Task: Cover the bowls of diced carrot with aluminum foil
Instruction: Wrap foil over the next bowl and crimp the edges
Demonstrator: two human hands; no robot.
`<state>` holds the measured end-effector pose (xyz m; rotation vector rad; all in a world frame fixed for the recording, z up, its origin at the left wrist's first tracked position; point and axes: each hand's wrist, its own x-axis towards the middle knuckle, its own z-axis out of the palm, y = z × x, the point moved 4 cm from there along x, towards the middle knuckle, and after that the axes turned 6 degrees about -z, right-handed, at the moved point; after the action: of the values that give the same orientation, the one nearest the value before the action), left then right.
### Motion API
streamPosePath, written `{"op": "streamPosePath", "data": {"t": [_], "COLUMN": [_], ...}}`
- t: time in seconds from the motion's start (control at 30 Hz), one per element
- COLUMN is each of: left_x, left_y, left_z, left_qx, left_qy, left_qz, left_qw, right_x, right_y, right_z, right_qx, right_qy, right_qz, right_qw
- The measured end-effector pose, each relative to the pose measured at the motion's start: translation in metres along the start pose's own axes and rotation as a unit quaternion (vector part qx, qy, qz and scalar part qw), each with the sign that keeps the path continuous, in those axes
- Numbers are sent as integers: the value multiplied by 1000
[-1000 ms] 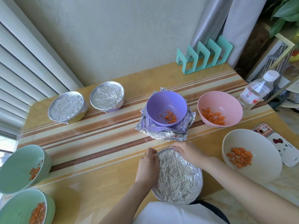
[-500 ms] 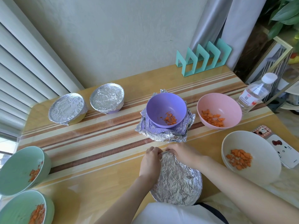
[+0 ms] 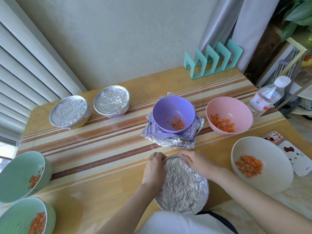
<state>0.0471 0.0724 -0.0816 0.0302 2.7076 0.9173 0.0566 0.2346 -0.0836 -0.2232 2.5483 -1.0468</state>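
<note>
Left hand (image 3: 154, 168) and right hand (image 3: 196, 163) curl their fingers on the foil (image 3: 183, 184) at the table's (image 3: 101, 183) near edge, probably to seal its far rim.

On the table (image 3: 104, 149), the first covered bowl (image 3: 68, 114) sits in the upper left of the frame, with the second covered bowl (image 3: 111, 100) just right of it. At centre, the middle bowl (image 3: 168, 108) stands on a foil stack (image 3: 168, 141). To its right is the side bowl (image 3: 233, 107), and a bottle (image 3: 265, 98) stands beyond that at the right edge. A rack (image 3: 214, 59) stands at upper right, behind these. The wide bowl (image 3: 270, 179) lies at lower right, with a phone (image 3: 293, 159) just right of it. At lower left, the corner bowl (image 3: 16, 215) sits below the edge bowl (image 3: 16, 174). At bottom centre, the left hand (image 3: 153, 168) and right hand (image 3: 195, 161) grip the far rim of the near covered bowl (image 3: 184, 188).
</note>
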Motion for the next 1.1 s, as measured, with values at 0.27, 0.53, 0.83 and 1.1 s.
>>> {"op": "streamPosePath", "data": {"t": [0.27, 0.53, 0.83, 1.1], "left_x": [0, 6, 5, 4], "left_y": [-1, 4, 8, 12], "left_z": [-8, -8, -7, -7], "left_qx": [-11, -34, -5, 21], "left_qy": [27, 36, 39, 25], "left_qz": [32, 51, 55, 82], "left_qw": [999, 997, 998, 996], "right_x": [5, 10, 9, 5], "right_y": [-9, -16, -16, -8], "right_z": [2, 5, 7, 11], "right_qx": [-11, -59, -21, -31], "right_qy": [0, -31, 1, -18], "right_qz": [-15, -48, -24, -6], "right_qw": [1000, 997, 999, 999]}}
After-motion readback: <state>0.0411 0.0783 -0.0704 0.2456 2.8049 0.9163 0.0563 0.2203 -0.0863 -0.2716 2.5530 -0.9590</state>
